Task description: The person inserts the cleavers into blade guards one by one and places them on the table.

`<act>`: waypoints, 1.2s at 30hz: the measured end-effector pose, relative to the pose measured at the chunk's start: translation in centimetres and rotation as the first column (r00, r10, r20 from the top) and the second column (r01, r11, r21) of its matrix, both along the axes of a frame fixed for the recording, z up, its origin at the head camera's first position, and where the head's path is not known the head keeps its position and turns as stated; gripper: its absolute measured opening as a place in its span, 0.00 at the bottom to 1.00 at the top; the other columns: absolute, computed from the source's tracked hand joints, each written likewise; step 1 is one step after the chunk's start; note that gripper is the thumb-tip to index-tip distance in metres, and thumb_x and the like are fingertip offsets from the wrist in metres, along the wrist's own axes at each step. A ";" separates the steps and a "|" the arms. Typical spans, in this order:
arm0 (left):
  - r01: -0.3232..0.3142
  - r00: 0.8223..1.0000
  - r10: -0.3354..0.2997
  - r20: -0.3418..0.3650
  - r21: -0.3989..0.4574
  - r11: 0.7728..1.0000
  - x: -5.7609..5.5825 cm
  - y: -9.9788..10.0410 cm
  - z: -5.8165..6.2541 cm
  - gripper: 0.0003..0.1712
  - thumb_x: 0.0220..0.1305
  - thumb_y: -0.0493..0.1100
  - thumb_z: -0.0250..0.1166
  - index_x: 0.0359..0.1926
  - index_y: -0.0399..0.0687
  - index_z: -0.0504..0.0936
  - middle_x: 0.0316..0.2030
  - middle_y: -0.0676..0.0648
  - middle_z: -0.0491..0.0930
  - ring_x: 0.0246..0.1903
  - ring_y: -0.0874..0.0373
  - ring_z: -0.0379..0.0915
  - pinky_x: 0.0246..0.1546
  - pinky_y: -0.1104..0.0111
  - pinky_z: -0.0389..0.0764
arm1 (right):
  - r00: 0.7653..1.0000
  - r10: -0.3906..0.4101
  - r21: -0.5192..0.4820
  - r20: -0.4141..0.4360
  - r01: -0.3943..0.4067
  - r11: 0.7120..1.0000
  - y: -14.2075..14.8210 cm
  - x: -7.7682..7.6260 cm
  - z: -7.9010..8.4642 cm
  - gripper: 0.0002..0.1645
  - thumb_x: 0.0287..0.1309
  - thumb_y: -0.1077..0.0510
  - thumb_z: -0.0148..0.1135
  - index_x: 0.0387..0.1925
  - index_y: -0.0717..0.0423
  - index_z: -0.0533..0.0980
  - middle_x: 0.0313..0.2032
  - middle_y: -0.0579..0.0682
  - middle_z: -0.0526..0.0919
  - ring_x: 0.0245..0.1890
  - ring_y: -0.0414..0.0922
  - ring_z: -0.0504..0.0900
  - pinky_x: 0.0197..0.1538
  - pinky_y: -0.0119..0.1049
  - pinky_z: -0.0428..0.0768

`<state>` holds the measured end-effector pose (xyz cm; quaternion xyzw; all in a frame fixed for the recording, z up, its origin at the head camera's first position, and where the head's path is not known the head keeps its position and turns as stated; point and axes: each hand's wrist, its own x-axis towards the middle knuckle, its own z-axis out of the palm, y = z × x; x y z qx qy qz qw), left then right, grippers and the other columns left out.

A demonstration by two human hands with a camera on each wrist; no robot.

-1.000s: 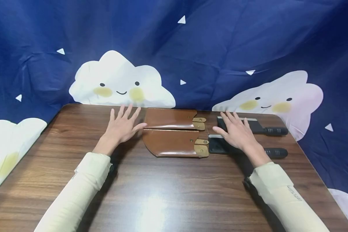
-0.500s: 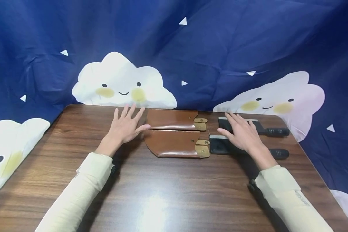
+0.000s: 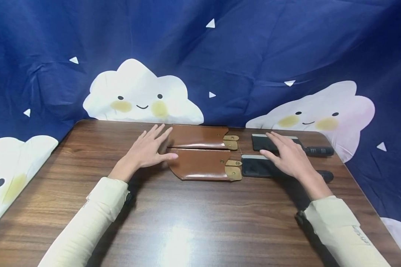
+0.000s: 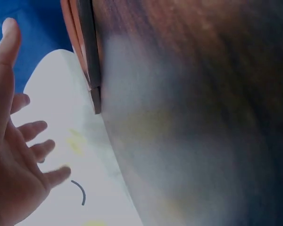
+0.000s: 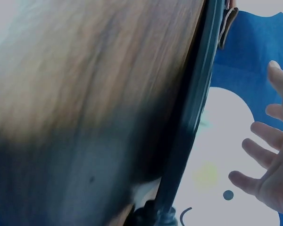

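Note:
Two brown leather knife sheaths lie side by side on the table, a far sheath (image 3: 198, 137) and a near sheath (image 3: 198, 165), their tan snap straps pointing right. To their right are two black-bladed cleavers, a far cleaver (image 3: 258, 143) and a near cleaver (image 3: 254, 168), with black handles toward the right edge. My left hand (image 3: 147, 150), fingers spread, hovers at the left ends of the sheaths, its thumb overlapping the near one. Over the cleavers hovers my right hand (image 3: 290, 157), holding nothing and hiding part of both. Both wrist views show spread, bare fingers above the tabletop.
The wooden table (image 3: 187, 215) has its back edge close behind the far sheath. A blue curtain (image 3: 237, 55) with smiling white clouds hangs behind it. The near cleaver's handle (image 3: 326, 175) reaches close to the table's right edge.
My left hand has shifted slightly right and turned toward the sheaths. My right hand has drawn a little right and toward me over the cleavers. Sheaths and cleavers stay put.

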<state>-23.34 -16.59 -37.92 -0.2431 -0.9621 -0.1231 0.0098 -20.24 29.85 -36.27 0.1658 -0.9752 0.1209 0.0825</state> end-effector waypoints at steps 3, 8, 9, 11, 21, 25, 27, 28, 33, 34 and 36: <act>0.047 0.999 -0.047 0.005 0.014 0.999 0.1 0.0 -0.1 0.59 0.60 0.76 0.60 0.80 0.47 0.54 0.79 0.40 0.47 0.78 0.43 0.38 0.74 0.45 0.45 | 1.000 -0.005 -0.009 0.018 0.005 1.000 0.5 0.2 0.1 0.44 0.70 0.37 0.57 0.74 0.61 0.64 0.71 0.66 0.65 0.69 0.68 0.63 0.63 0.69 0.62; 0.086 0.993 -0.096 0.070 0.138 0.987 0.3 0.2 -0.4 0.57 0.61 0.73 0.64 0.79 0.46 0.57 0.78 0.42 0.51 0.77 0.45 0.43 0.72 0.46 0.53 | 1.000 0.004 -0.026 0.019 -0.004 1.000 1.7 0.8 -0.1 0.43 0.69 0.37 0.59 0.73 0.60 0.66 0.69 0.66 0.68 0.66 0.69 0.65 0.60 0.71 0.64; 0.089 0.991 -0.104 0.085 0.168 0.982 0.3 0.2 -0.4 0.57 0.61 0.72 0.64 0.79 0.46 0.57 0.78 0.42 0.52 0.77 0.44 0.44 0.72 0.46 0.54 | 1.000 0.010 -0.027 0.014 -0.010 1.000 2.0 0.8 -0.1 0.42 0.69 0.37 0.59 0.72 0.60 0.66 0.69 0.66 0.68 0.66 0.69 0.66 0.59 0.71 0.65; 0.100 0.987 -0.122 0.102 0.204 0.974 0.3 0.2 -0.5 0.56 0.61 0.71 0.65 0.79 0.46 0.57 0.78 0.41 0.53 0.76 0.43 0.46 0.71 0.46 0.55 | 1.000 0.014 -0.024 0.010 -0.014 1.000 2.3 1.0 -0.2 0.42 0.68 0.38 0.60 0.72 0.60 0.67 0.68 0.67 0.69 0.65 0.70 0.67 0.59 0.72 0.65; 0.123 0.984 -0.149 0.095 0.242 0.962 0.1 0.8 -1.0 0.54 0.56 0.71 0.69 0.73 0.43 0.68 0.72 0.42 0.65 0.71 0.44 0.57 0.70 0.50 0.60 | 0.997 0.065 -0.055 0.047 -0.063 0.997 3.9 1.7 -0.7 0.40 0.66 0.41 0.64 0.68 0.63 0.70 0.65 0.69 0.71 0.64 0.69 0.66 0.61 0.68 0.63; 0.139 0.981 -0.168 0.096 0.248 0.959 0.1 1.2 -1.2 0.51 0.55 0.70 0.71 0.70 0.43 0.73 0.67 0.43 0.70 0.67 0.46 0.63 0.68 0.53 0.63 | 0.994 0.077 -0.065 0.073 -0.073 0.995 4.7 2.1 -0.7 0.39 0.65 0.42 0.67 0.67 0.63 0.71 0.63 0.70 0.72 0.63 0.69 0.67 0.61 0.67 0.64; 0.140 0.980 -0.170 0.099 0.255 0.957 0.1 1.3 -1.3 0.50 0.54 0.69 0.72 0.69 0.43 0.74 0.65 0.43 0.72 0.66 0.47 0.64 0.68 0.53 0.64 | 0.994 0.068 -0.061 0.088 -0.062 0.996 5.0 2.2 -0.6 0.40 0.64 0.41 0.67 0.67 0.63 0.71 0.63 0.70 0.72 0.63 0.69 0.68 0.60 0.68 0.64; 0.140 0.980 -0.171 0.101 0.258 0.956 0.1 1.3 -1.3 0.51 0.53 0.69 0.72 0.69 0.43 0.74 0.65 0.43 0.72 0.66 0.47 0.64 0.67 0.53 0.64 | 0.994 0.060 -0.060 0.093 -0.054 0.997 5.1 2.2 -0.5 0.40 0.64 0.41 0.67 0.67 0.63 0.71 0.63 0.70 0.72 0.63 0.69 0.68 0.60 0.68 0.64; 0.144 0.974 -0.185 0.133 0.271 0.952 -0.1 1.5 -1.2 0.52 0.52 0.70 0.73 0.71 0.45 0.72 0.65 0.44 0.72 0.66 0.48 0.64 0.68 0.54 0.64 | 0.993 0.036 -0.065 0.115 -0.029 0.997 5.9 2.2 -0.4 0.43 0.62 0.41 0.69 0.67 0.65 0.71 0.62 0.71 0.74 0.62 0.71 0.68 0.59 0.68 0.65; 0.146 0.972 -0.189 0.140 0.272 0.951 -0.1 1.6 -1.3 0.52 0.52 0.70 0.73 0.71 0.46 0.72 0.66 0.45 0.72 0.67 0.48 0.64 0.68 0.55 0.64 | 0.992 0.035 -0.068 0.120 -0.027 0.997 6.1 2.2 -0.4 0.43 0.61 0.41 0.70 0.66 0.65 0.71 0.62 0.71 0.74 0.63 0.71 0.68 0.59 0.69 0.65; 0.148 0.969 -0.194 0.151 0.271 0.951 -0.2 1.7 -1.3 0.52 0.51 0.69 0.74 0.71 0.46 0.72 0.66 0.45 0.72 0.67 0.49 0.64 0.68 0.55 0.63 | 0.992 0.038 -0.069 0.120 -0.030 0.997 6.4 2.3 -0.5 0.43 0.60 0.41 0.71 0.66 0.66 0.71 0.61 0.71 0.74 0.62 0.71 0.68 0.59 0.69 0.65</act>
